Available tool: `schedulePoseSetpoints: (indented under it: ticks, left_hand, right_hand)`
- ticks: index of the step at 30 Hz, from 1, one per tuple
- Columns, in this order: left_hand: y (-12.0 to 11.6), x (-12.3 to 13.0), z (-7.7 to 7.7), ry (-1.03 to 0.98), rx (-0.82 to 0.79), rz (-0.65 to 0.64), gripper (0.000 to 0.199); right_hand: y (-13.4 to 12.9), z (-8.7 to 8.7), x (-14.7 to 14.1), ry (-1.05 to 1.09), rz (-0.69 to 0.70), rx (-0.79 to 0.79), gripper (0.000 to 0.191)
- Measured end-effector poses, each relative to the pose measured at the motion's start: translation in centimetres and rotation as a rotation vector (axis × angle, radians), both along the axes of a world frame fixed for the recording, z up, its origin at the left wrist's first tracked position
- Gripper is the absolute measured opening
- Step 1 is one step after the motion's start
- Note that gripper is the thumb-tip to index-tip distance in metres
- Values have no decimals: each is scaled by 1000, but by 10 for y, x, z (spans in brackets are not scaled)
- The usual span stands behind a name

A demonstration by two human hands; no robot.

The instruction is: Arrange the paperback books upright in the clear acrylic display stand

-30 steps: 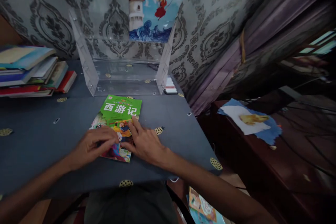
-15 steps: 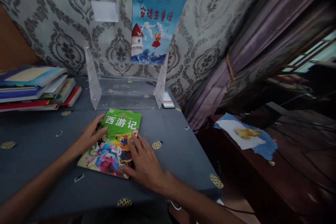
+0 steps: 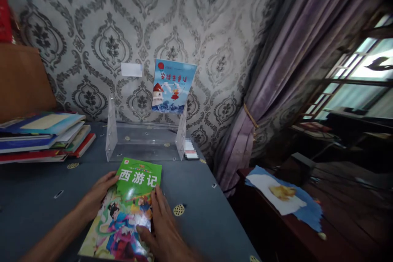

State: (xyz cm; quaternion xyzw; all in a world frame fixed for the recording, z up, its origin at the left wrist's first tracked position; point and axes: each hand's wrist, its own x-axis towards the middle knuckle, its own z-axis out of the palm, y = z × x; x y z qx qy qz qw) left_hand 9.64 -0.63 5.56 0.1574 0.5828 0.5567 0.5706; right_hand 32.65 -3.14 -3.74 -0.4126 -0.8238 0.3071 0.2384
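Both edges of the book (image 3: pixel 130 213) are grasped by left hand (image 3: pixel 100 192) and right hand (image 3: pixel 162 227), fingers extended.

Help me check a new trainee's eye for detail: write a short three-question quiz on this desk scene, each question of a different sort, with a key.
1. Fill in the blank: the purple curtain hangs to the ____ of the clear rack, as the camera sees it.

2. True or false: the pile of books lies to the left of the clear rack.

3. Multiple choice: on the book between the left hand and the right hand, what colour is the background behind the large white title?
A) Red
B) Green
C) Purple

Key: 1. right; 2. true; 3. B
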Motion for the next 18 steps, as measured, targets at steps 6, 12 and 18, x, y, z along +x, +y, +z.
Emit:
schedulePoseSetpoints:
  ticks: [6,12,18]
  left_hand:
    - [-5,21,13,-101,119,17,31]
    - [0,38,22,-124,249,8,34]
    - [17,49,28,-37,477,-31,46]
  right_hand:
    - [15,-21,-17,279,-285,-37,79]
    - [42,-2,-22,575,-562,-130,90]
    - [78,27,-17,800,-640,-65,72]
